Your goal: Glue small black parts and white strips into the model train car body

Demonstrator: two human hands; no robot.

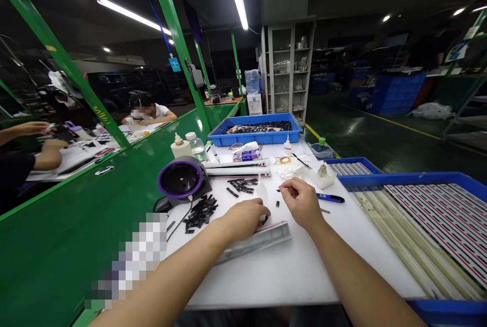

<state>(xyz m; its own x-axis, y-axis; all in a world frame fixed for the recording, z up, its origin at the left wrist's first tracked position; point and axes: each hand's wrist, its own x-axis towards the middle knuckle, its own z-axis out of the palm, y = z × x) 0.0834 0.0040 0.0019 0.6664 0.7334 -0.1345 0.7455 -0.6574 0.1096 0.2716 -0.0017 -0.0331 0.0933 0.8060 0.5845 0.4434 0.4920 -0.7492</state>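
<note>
My left hand (246, 217) is closed in a pinch, with a small black piece (265, 220) at its fingertips. It is just above a long clear-and-white strip (262, 238) with a red line, lying at a slant on the white table. Further right, my right hand (302, 199) is also closed; a tiny dark piece (279, 190) shows at its thumb and forefinger. One small black piece (277, 204) lies between the hands. Left of them are a heap of black pieces (201, 211) and a looser group (243, 185). A blue pen-like tool (330, 198) lies beside my right hand.
A purple-rimmed black fan-like device (180, 180) stands at the left. Behind are long strips (238, 171), bottles (196, 146) and a blue tray (254, 136) of black pieces. A blue bin (466, 180) of striped strips stands right. A green partition (125, 205) borders the left, with co-workers beyond.
</note>
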